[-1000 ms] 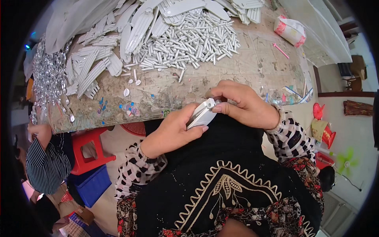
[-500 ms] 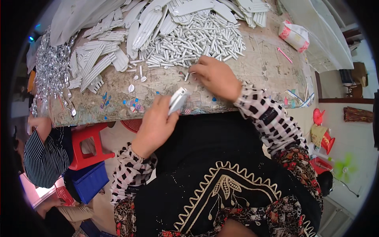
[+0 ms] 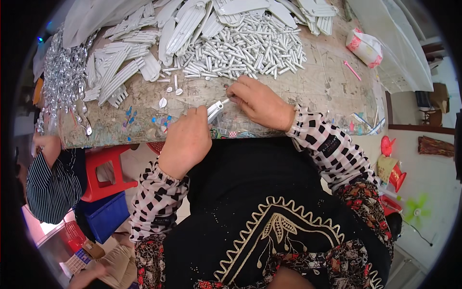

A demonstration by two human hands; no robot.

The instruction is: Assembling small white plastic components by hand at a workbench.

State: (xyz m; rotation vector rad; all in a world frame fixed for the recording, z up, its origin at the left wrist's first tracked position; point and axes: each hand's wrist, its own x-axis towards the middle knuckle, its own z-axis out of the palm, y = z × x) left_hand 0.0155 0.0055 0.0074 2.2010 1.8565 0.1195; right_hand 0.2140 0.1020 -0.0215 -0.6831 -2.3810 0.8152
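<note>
My left hand [image 3: 185, 142] is closed round a white plastic piece [image 3: 215, 111] that has a round hole near its end. My right hand [image 3: 263, 103] pinches a small white peg [image 3: 226, 101], whose tip meets or nearly meets the holed end; whether it has entered the hole I cannot tell. Just beyond my hands lies a big heap of white pegs [image 3: 250, 45]. Long flat ribbed white pieces [image 3: 185, 31] are piled behind and to the left of it. A few small white bits [image 3: 162, 102] rest on the worn table [image 3: 313, 91].
Silvery twisted strips [image 3: 65, 79] hang over the table's left end. At the right are a tissue pack [image 3: 364, 48], a pink stick [image 3: 352, 70] and a translucent plastic sheet [image 3: 394, 43]. Below left stand a red stool [image 3: 103, 176] and a blue crate [image 3: 107, 216], beside another person's striped sleeve [image 3: 55, 188].
My right hand has lifted the peg off the table and brought it to the white piece. My left hand has raised and turned that piece toward it.
</note>
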